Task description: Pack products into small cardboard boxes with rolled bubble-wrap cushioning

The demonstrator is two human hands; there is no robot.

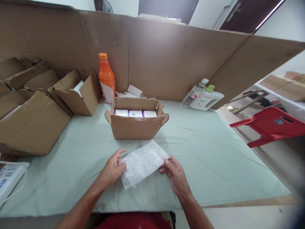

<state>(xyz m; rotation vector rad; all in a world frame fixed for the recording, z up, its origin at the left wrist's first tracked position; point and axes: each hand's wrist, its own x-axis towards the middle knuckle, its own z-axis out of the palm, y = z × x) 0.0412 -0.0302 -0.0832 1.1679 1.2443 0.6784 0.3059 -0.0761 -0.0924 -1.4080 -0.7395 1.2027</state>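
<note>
Tabletop cloth: pale green, with a cardboard wall behind.
Bubble wrap: between our hands, long axis slanting from near left to far right.
Left hand: we pinch the wrap's left end under the thumb, index finger held apart.
Right hand: we pinch its right corner with thumb and fingertips.
Box: just beyond the wrap, long side facing us, left hand slightly nearer; whether the wrap's far corner touches it, we cannot tell.
White packs: three in a row inside, purple at the edges.
Orange bottle: back left, label unreadable to us.
Water bottle, white jug: back right, print too small.
Red chair: round mark, no legible words.
</note>
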